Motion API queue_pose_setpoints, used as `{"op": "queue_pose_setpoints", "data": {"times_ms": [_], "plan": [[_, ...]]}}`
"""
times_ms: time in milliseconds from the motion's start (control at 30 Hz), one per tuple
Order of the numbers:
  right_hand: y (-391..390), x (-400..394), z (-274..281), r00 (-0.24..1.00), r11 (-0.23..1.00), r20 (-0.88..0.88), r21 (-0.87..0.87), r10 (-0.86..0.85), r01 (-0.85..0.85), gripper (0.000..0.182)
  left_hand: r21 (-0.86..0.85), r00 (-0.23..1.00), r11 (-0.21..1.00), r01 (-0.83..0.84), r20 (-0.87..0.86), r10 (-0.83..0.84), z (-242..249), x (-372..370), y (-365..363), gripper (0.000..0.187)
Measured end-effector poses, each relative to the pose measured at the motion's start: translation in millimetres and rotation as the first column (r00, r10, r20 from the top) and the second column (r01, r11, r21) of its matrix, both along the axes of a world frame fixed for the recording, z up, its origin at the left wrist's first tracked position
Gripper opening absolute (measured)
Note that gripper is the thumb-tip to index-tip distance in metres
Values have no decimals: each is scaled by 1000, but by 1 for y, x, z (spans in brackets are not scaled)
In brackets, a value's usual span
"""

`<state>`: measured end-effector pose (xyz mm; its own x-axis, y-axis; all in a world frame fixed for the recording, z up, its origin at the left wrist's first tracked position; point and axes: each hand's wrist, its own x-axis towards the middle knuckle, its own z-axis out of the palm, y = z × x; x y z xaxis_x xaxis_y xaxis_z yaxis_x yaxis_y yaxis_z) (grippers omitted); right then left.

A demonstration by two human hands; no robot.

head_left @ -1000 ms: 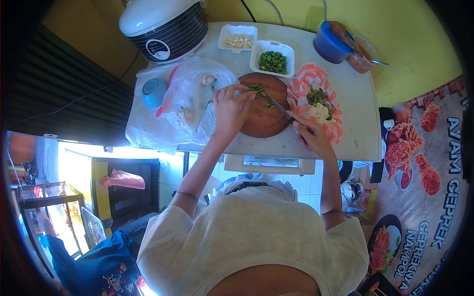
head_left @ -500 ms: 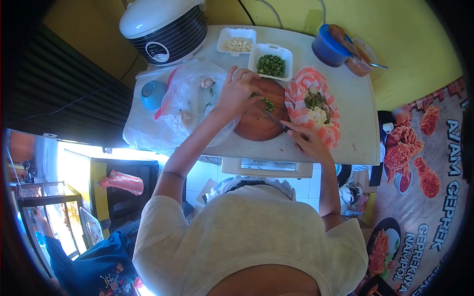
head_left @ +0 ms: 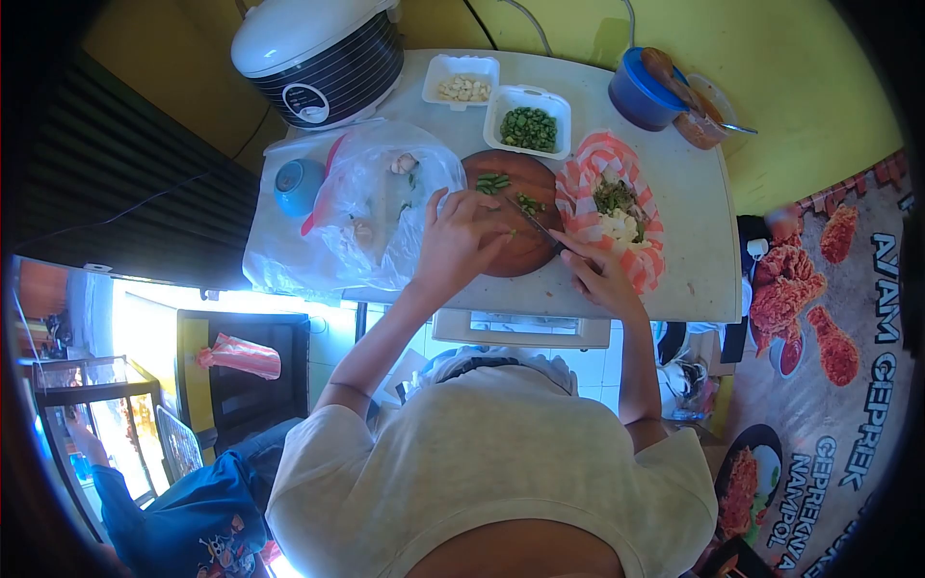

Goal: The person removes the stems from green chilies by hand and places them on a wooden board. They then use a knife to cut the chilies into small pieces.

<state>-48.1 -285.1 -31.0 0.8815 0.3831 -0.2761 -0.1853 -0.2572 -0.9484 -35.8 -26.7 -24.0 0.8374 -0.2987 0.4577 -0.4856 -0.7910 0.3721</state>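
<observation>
On the white table lies a round wooden board (head_left: 518, 258) with a bunch of cut green pieces (head_left: 492, 183) near its upper left and more chopped bits (head_left: 532, 204) by the blade. My right hand (head_left: 599, 275) grips the handle of a knife (head_left: 535, 224), whose blade points up and left over the board. My left hand (head_left: 461, 236) is over the board's left edge, fingers apart, below the green bunch. Right of the board, a red-and-white striped bag (head_left: 647, 252) holds peelings and pale scraps. Above it stands a white tray of chopped greens (head_left: 528, 129).
A clear plastic bag (head_left: 385, 207) with garlic and a blue cup (head_left: 299, 187) are at the left. Farther back are a rice cooker (head_left: 332, 72), a tray of pale cloves (head_left: 463, 88) and a blue-lidded tub (head_left: 646, 96). Another person (head_left: 188, 515) is at the lower left.
My left hand has moved down and away from the greens, uncovering the bunch on the board. The knife has stayed nearly in place in my right hand.
</observation>
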Motion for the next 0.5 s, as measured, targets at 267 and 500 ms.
{"op": "queue_pose_setpoints", "data": {"times_ms": [267, 500], "plan": [[9, -29, -9, 999, 995, 21, 85, -47, 45, 43, -140, 987, 977, -159, 14, 163, -25, -16, -8, 12], [14, -51, -13, 996, 994, 29, 81, -81, 78, 43, -152, 981, 971, -184, 30, 191, -33, -17, -7, 11]]}}
